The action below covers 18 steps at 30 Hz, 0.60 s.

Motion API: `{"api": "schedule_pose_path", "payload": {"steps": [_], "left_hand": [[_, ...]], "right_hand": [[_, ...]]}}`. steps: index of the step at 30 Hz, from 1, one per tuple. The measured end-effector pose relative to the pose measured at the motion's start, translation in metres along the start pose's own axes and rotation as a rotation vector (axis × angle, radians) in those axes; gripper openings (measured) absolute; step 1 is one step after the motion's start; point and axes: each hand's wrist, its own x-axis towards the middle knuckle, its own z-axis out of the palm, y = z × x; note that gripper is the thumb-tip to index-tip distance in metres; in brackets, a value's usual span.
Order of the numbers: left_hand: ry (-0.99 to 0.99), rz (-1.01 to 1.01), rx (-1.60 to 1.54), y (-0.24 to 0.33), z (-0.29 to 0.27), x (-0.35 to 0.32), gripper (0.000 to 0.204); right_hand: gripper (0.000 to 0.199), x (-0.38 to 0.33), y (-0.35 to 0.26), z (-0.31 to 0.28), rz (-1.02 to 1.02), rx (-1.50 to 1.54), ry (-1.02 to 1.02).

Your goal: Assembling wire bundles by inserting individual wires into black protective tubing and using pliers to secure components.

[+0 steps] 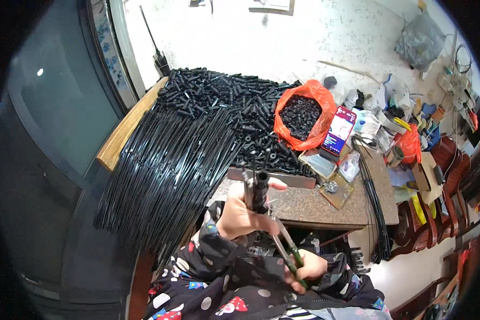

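Note:
My left hand [239, 214] is closed around a black tubular piece [260, 191] with thin dark rods beside it, much like part of an umbrella frame. The tube's open end points up, near the table's front edge. Lower and to the right, my right hand [308, 268] grips a long tool with green handles [297, 256], which looks like pliers. Its metal arms reach up to the left hand, where the tips are hidden. Behind the left hand lies a big pile of short black tubular parts [213, 88]. A wide bundle of thin black rods [165, 170] spreads at the left.
An orange-red plastic bag [309, 140] of small black parts stands on the pile. Beside it a lit phone [340, 130] leans upright. Small clear bags [349, 166] and more black rods [376, 213] lie at the right. A wooden board [128, 125] edges the pile.

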Motion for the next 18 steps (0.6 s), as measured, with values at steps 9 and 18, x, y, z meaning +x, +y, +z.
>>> {"api": "schedule_pose_path", "payload": {"steps": [9, 18], "left_hand": [[0.106, 0.013, 0.078, 0.008, -0.006, -0.007, 0.066], [0.004, 0.051, 0.212, 0.007, -0.005, 0.001, 0.062]], "right_hand": [[0.025, 0.003, -0.01, -0.011, -0.592, -0.756, 0.406], [0.035, 0.011, -0.008, 0.003, 0.152, 0.237, -0.152]]}}
